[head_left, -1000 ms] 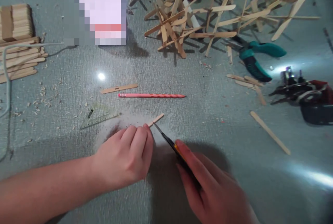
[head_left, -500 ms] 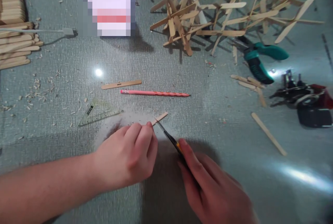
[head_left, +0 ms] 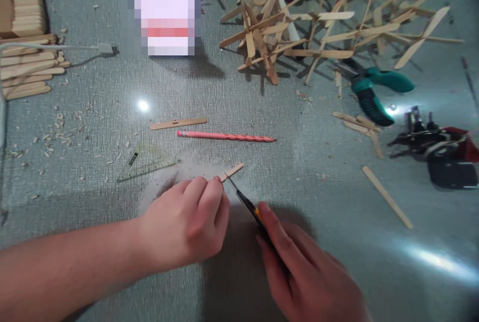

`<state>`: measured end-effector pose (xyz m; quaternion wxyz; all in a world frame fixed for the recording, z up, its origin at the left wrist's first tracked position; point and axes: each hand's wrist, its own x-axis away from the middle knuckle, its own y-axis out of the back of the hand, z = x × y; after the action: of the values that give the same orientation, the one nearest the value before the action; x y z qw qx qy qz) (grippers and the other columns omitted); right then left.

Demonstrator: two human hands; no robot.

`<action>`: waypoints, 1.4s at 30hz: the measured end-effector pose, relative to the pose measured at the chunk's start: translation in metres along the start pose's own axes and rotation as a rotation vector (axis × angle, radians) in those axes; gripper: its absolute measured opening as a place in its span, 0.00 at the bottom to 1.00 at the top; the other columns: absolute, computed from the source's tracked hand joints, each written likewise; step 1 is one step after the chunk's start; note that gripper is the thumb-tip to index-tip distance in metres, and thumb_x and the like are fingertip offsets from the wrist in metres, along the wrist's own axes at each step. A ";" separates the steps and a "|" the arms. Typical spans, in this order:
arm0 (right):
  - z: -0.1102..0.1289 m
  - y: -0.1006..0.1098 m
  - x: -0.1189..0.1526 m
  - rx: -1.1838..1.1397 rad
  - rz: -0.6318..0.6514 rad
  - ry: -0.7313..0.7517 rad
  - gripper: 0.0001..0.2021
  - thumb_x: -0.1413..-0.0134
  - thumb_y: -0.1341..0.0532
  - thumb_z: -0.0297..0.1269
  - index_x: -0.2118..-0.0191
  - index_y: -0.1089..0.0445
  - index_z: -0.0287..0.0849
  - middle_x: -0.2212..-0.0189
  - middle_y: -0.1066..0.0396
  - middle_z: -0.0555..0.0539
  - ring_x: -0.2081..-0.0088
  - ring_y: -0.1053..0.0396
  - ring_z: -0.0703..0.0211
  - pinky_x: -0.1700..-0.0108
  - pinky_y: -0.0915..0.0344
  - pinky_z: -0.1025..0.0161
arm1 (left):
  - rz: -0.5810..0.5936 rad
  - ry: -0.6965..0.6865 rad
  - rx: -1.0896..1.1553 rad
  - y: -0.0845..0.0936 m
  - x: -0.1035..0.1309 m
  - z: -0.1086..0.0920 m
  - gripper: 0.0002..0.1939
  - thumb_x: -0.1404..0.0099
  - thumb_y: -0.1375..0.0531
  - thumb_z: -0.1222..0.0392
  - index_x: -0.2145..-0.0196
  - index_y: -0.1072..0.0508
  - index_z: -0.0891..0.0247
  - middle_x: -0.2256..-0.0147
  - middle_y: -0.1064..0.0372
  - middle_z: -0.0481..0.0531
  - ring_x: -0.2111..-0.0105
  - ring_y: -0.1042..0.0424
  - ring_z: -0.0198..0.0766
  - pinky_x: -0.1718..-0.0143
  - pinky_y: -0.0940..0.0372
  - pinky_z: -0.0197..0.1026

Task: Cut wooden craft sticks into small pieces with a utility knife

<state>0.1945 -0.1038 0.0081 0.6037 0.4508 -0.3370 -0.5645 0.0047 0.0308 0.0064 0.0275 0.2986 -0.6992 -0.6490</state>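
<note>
My left hand (head_left: 190, 217) is closed, pinching a wooden craft stick (head_left: 236, 168) whose far end pokes out past the fingertips. In my right hand (head_left: 303, 267) is a slim needle file (head_left: 245, 201) with a black and yellow handle. Its thin metal tip meets the stick just beyond my left fingers. Pale dust lies on the table around the stick. Above my hands lie a pink pencil (head_left: 226, 136) and another craft stick (head_left: 187, 123) with a small slot in its middle. To the left of them is a clear set square (head_left: 147, 162).
Joined craft sticks (head_left: 269, 32) sprawl across the back right. Green-handled pliers (head_left: 368, 92) lie below them, near a loose stick (head_left: 387, 197) and a dark clip-like object (head_left: 449, 150). Stacked sticks (head_left: 30, 7) and a white cable (head_left: 107, 50) are at left; a pixelated object (head_left: 168, 7) stands behind.
The whole view has shifted slightly, so the table things sit a little lower and mostly further right. Both hands keep their hold, and the file tip stays at the stick.
</note>
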 end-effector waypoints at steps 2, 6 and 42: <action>0.000 -0.001 0.001 0.005 -0.003 -0.004 0.32 0.32 0.46 0.29 0.26 0.56 0.42 0.60 0.21 0.42 0.68 0.22 0.58 0.71 0.25 0.65 | 0.005 0.006 0.003 0.000 0.000 0.000 0.10 0.34 0.46 0.74 0.70 0.28 0.68 0.76 0.35 0.49 0.78 0.38 0.36 0.81 0.43 0.41; 0.000 0.000 0.002 0.040 -0.024 0.005 0.32 0.32 0.46 0.29 0.26 0.54 0.40 0.62 0.21 0.42 0.69 0.23 0.58 0.70 0.25 0.65 | 0.009 0.010 -0.005 0.000 0.000 0.000 0.11 0.33 0.47 0.74 0.71 0.28 0.67 0.76 0.35 0.49 0.78 0.38 0.35 0.80 0.42 0.40; 0.017 -0.002 -0.003 0.170 -0.001 -0.016 0.30 0.31 0.51 0.26 0.27 0.55 0.34 0.72 0.30 0.49 0.77 0.33 0.63 0.75 0.32 0.64 | 0.097 -0.007 0.070 0.005 -0.008 0.006 0.14 0.34 0.50 0.74 0.75 0.33 0.63 0.76 0.37 0.50 0.78 0.39 0.39 0.79 0.43 0.41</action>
<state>0.1775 -0.1032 0.0128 0.5601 0.4960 -0.3884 -0.5379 0.0066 0.0400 0.0129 0.0463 0.2629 -0.7353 -0.6229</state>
